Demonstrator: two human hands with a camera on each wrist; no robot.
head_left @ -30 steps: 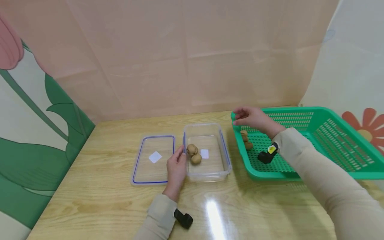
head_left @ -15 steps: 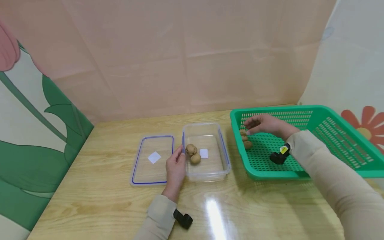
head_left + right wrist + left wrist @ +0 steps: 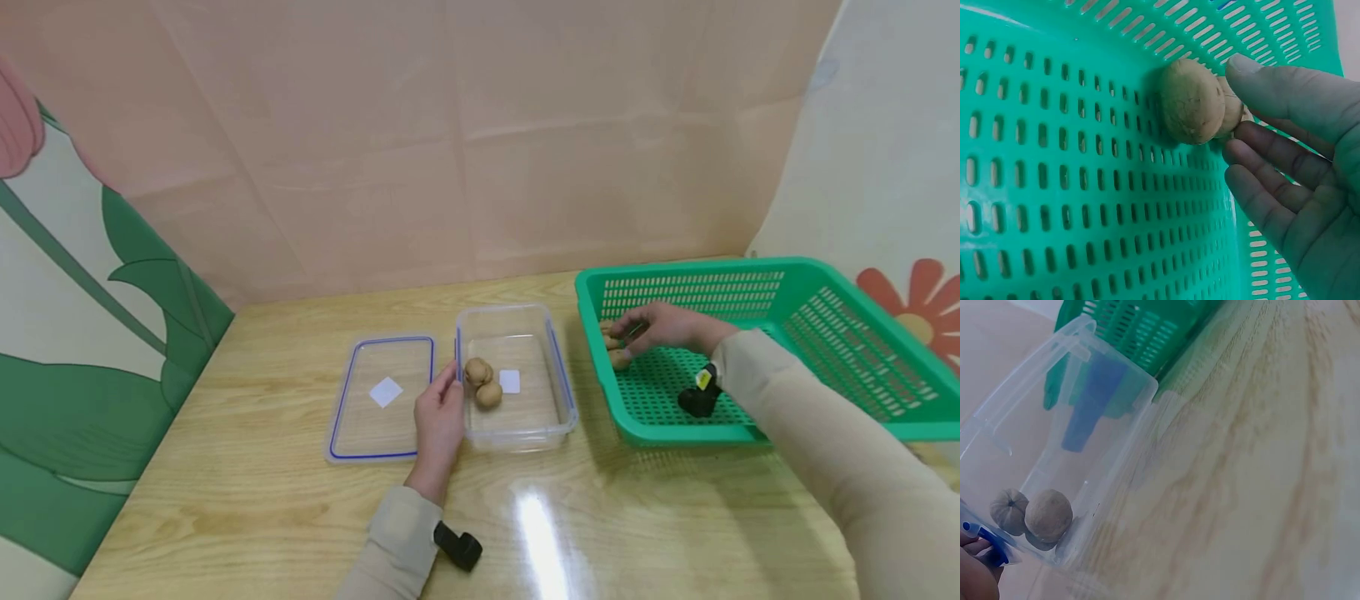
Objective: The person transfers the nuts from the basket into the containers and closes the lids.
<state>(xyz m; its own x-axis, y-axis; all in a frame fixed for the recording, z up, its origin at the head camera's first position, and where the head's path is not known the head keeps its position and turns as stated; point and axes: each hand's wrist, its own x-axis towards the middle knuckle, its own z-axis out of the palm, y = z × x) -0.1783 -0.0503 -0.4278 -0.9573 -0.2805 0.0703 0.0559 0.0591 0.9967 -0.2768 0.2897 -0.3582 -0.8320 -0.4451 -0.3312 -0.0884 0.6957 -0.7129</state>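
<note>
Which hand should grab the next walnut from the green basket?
Right. The right hand is already inside the green basket, fingers touching the walnuts; the left hand rests against the clear container.

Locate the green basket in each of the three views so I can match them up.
Head: the green basket sits at right on the table, the right hand inside it.
Left wrist: top left, seen through and beyond the clear container; basket at.
Right wrist: its perforated wall fills the frame.
Shared landmark: the basket's slotted green wall.
</note>
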